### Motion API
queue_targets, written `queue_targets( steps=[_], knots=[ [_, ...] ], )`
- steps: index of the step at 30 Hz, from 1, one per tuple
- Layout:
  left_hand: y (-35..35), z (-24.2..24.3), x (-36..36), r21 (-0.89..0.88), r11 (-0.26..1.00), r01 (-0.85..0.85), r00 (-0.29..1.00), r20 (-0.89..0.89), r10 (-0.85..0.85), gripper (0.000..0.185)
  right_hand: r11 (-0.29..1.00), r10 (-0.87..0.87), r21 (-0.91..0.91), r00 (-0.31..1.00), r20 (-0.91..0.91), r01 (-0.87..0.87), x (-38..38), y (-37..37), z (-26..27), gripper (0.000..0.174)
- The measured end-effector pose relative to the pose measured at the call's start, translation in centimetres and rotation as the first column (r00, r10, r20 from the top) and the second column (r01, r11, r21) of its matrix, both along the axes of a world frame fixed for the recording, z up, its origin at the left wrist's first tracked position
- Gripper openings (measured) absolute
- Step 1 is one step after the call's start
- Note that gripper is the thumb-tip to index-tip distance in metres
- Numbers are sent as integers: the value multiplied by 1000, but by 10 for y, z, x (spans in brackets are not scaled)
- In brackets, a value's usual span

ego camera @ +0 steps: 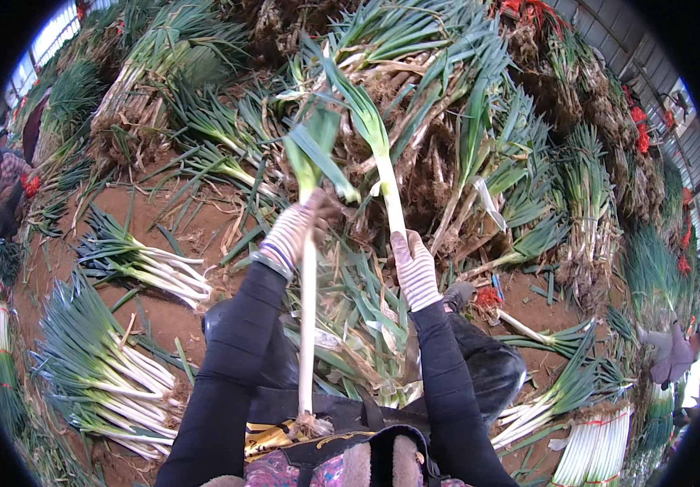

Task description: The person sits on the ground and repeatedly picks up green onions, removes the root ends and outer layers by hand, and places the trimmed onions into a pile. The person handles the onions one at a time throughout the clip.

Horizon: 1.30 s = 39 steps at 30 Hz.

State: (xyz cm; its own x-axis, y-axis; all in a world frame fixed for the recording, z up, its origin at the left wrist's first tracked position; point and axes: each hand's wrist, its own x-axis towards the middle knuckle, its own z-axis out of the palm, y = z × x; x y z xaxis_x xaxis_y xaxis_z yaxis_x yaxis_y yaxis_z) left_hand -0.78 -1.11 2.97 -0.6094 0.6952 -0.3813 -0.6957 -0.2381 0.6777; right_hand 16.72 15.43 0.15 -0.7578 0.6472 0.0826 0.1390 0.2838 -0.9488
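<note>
Both my hands wear striped, soil-stained gloves. My left hand [301, 225] is closed around the upper stalk of a long green onion [306, 316]. Its white shank hangs down to my lap, where the root tuft [312, 425] shows, and its leaves are bent and blurred above the fist. In my right hand [414, 265] is a second long green onion [390, 192], leaves pointing up and away; the hand covers its lower end. Stripped leaves and husks [362, 341] lie between my knees. Just beyond my hands rises a heap of unpeeled green onions [398, 91] with soil-caked roots.
Peeled onions [137, 389] lie in piles on the bare soil [118, 210] at left, with more peeled onions [535, 414] at right. Bound white bundles [593, 447] sit lower right. Unpeeled bundles [137, 103] stand around. Other people [6, 182] [675, 353] are at both sides.
</note>
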Motion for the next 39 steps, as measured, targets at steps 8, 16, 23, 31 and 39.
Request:
queue_targets(
  steps=[8,16,23,31,39],
  knots=[
    [-6,-7,-19,222,974,-51,998,-21,57,45,716,303,-603,935,-186,-352,53,-28,12,45],
    [16,0,15,220,975,40,985,-175,-1,39,842,158,537,972,-173,-41,28,-67,25,51],
    [23,5,22,130,987,-92,987,-118,108,31,490,203,870,978,-49,-58,-2,-54,42,12],
    [-1,7,-22,147,966,-214,953,-187,240,27,807,17,179,325,946,-563,136,-1,-75,33],
    [7,6,16,336,942,23,979,-200,47,29,933,187,319,982,-39,-165,27,-34,-9,45]
  ],
)
